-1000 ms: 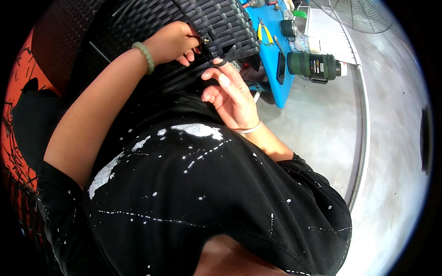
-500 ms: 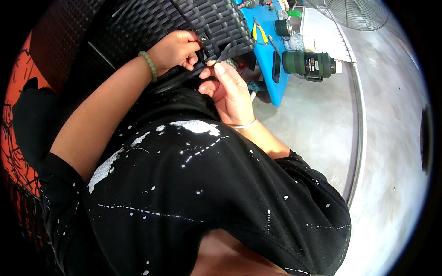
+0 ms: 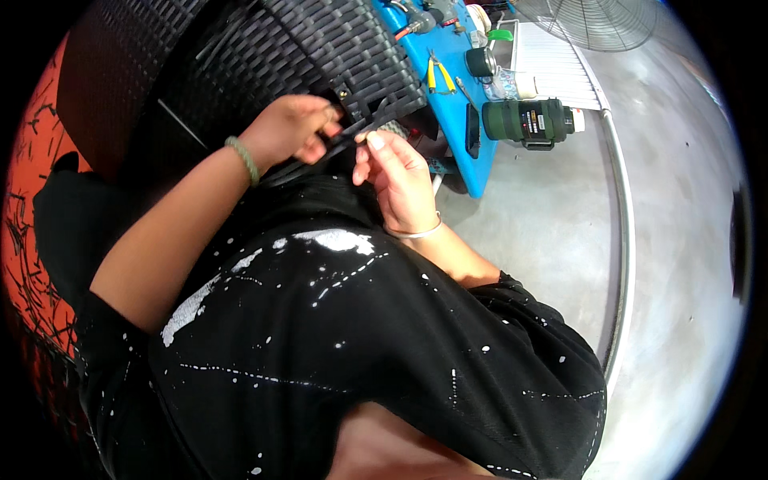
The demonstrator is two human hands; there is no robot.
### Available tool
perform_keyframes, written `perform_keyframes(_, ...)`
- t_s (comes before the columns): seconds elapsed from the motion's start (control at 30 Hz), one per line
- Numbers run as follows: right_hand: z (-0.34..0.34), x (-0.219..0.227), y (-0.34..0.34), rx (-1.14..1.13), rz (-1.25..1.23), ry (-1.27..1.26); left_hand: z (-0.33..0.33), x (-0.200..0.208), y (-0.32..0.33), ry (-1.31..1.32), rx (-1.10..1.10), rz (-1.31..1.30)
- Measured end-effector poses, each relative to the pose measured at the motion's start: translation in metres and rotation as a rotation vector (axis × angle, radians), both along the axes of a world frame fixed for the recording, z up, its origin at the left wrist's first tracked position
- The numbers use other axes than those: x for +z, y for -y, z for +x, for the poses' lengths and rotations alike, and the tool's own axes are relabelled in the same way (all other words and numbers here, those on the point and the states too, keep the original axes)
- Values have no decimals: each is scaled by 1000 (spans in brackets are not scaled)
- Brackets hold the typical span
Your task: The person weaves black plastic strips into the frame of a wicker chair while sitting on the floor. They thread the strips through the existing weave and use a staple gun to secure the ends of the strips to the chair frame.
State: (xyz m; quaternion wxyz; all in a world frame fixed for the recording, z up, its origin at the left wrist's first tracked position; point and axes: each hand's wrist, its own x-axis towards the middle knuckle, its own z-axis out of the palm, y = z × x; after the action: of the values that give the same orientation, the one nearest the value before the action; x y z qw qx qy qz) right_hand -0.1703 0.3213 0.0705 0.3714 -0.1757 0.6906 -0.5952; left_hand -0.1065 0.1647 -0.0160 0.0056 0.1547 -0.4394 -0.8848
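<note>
A dark woven rattan piece (image 3: 312, 48) made of flat, glossy strips leans across the upper left, over my lap. At its lower right edge my right hand (image 3: 400, 180) is closed, thumb and forefinger pinching a dark rattan strip (image 3: 358, 139) near the weave's corner. My left hand (image 3: 290, 128) hovers beside the edge, close to a small brass-coloured fitting (image 3: 343, 94). Its fingers look curled but are smeared by motion, so I cannot make out whether they hold anything. Loose dark strips (image 3: 288, 174) lie under the left wrist.
Right of the weave stands a blue table (image 3: 476, 176) with yellow-handled pliers (image 3: 440, 74), a dark phone (image 3: 473, 130) and a dark cup (image 3: 481, 62). A large green flask (image 3: 524, 122) is just beyond its edge. A wire fan guard (image 3: 596, 22) is at the top right.
My left hand has drawn back and down from the woven edge. The dark strip by my right fingertips no longer sticks up. The view has shifted slightly.
</note>
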Motion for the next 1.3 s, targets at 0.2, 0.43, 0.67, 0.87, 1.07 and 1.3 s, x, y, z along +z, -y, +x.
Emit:
perform_keyframes(0.2,-5,12,10,117,51,-36,19,15,14,-40,-82,-465)
perform_keyframes(0.43,-8,1,2,-5,33,99,23,12,18,-6,-183,-40)
perform_keyframes(0.67,-17,1,1,-19,-4,-188,23,10,18,-121,-312,-135)
perform_keyframes(0.87,-33,8,8,145,145,-1636,26,18,30,-281,-331,-55)
perform_keyframes(1.07,-41,13,23,233,160,-1695,27,21,41,-339,-184,-75)
perform_keyframes(1.3,-35,20,36,273,256,-1711,21,16,50,-273,-132,-161)
